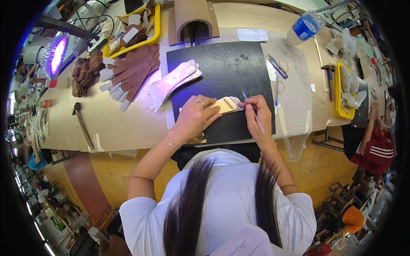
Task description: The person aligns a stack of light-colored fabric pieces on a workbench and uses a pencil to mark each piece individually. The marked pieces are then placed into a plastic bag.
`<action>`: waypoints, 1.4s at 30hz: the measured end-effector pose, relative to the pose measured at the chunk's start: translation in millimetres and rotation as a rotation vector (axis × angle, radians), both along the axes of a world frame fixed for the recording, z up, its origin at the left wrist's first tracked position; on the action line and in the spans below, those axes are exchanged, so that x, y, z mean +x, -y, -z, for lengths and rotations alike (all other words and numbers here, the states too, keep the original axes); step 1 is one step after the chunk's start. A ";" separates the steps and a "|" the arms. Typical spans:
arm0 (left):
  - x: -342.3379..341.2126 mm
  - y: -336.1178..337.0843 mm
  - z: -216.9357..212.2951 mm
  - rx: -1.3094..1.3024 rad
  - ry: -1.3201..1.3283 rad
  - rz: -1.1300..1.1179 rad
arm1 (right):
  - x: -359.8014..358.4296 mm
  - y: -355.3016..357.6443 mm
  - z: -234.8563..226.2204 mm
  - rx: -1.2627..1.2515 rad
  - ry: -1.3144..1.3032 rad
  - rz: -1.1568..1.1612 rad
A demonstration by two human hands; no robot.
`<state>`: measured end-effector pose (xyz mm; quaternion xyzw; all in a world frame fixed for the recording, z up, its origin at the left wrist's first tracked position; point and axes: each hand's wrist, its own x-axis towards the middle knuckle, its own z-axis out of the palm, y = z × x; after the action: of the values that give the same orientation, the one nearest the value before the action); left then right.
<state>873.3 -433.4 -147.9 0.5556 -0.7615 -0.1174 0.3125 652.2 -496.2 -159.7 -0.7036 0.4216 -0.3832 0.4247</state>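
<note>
My left hand [197,112] presses flat on a tan leather piece [225,105] that lies on the black cutting mat [226,72]. A ring shows on one of its fingers. My right hand [259,115] grips a thin blue-tipped knife [252,112] like a pen, its tip at the right end of the tan piece. A small pale backing [238,102] shows under that end. Both hands are close together near the mat's front edge.
A stack of pale silvery pieces [173,81] lies at the mat's left. Brown leather pieces [130,70], a yellow tray [141,25], a purple lamp [55,53], a hammer [82,121], a water bottle [305,26], scissors [277,66] and another person [378,145] at right surround the mat.
</note>
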 end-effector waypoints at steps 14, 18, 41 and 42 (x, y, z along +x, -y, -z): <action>-9.3 4.8 12.5 -0.083 0.065 0.023 | -1.2 -0.7 1.7 0.040 0.015 -0.017; -10.4 5.3 10.0 -0.083 0.106 0.037 | -1.1 8.8 -15.7 -0.272 -0.234 -0.136; 1.9 10.8 11.7 0.100 -0.115 0.014 | -4.0 15.8 -21.4 -0.326 -0.099 -0.078; 3.0 11.6 10.4 0.115 -0.166 -0.008 | -3.9 15.1 -20.8 -0.274 -0.072 -0.031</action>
<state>876.3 -445.0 -158.3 0.5641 -0.7226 -0.2053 0.3428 648.3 -511.3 -138.9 -0.7747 0.3694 -0.4053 0.3149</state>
